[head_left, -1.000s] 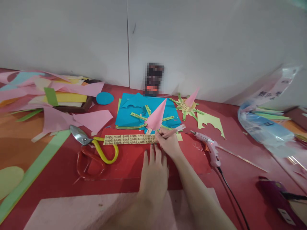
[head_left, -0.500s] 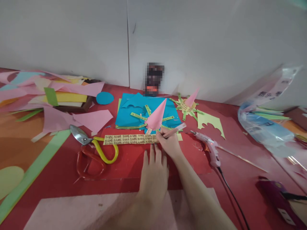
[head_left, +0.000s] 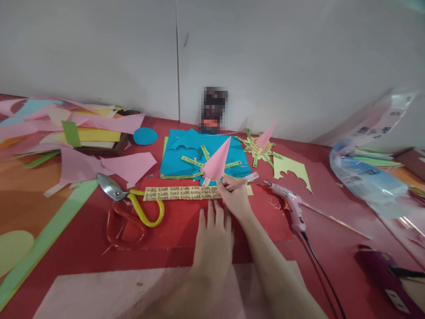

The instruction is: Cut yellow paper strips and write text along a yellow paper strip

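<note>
A pale yellow paper strip (head_left: 179, 193), covered in rows of handwritten characters, lies across a red sheet (head_left: 179, 228). My left hand (head_left: 213, 237) rests flat with fingers stretched out, its fingertips at the strip's lower edge. Pinched in my right hand (head_left: 236, 201) is a pen (head_left: 245, 179), its tip hidden by the fingers at the strip's right part. Just behind the strip stands a pink paper cone (head_left: 217, 161) with green written strips spreading around its base. Blue sheets (head_left: 179, 153) lie under and behind it.
Scissors (head_left: 133, 199) with one yellow and one red handle lie left of the strip. To the right rest a pink glue gun (head_left: 290, 204) with a cord and a second cone piece (head_left: 260, 144). Paper scraps (head_left: 83, 124) crowd the left; a plastic bag (head_left: 358, 164) sits right.
My right hand and the pen have shifted very slightly to the right along the strip. The left hand stays in place.
</note>
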Motion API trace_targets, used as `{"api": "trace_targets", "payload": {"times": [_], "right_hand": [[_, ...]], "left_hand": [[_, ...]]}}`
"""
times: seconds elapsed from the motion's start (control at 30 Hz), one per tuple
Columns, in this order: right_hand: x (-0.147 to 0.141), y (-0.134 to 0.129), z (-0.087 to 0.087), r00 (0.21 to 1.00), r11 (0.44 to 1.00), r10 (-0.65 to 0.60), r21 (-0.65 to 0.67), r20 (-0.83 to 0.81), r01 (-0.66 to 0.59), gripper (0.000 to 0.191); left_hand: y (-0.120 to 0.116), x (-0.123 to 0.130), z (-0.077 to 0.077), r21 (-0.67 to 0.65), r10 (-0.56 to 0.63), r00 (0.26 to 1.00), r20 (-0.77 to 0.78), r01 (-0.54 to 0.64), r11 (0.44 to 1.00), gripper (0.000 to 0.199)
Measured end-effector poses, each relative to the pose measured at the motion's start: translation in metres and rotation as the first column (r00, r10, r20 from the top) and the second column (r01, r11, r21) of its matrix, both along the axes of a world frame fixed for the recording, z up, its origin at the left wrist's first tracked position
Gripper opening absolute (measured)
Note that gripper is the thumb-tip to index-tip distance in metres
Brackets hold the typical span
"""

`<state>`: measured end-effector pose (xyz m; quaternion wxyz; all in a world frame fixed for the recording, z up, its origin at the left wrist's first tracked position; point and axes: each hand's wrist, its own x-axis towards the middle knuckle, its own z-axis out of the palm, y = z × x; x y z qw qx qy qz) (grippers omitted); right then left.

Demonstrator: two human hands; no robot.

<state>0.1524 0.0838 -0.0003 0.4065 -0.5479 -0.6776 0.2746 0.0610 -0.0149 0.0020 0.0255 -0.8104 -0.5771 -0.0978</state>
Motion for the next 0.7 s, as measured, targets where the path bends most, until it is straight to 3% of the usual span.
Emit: {"api": "trace_targets", "payload": {"times": [0.7], "right_hand": [[-0.0012,-0.0012,0.0040,0.999,1.000,-0.022,0.006,0.036,0.022,0.030]], "left_hand": [[-0.0001,-0.0003,0.0009,-0.016,-0.007,1.000,0.020,0.007,1.000,0.036]]}}
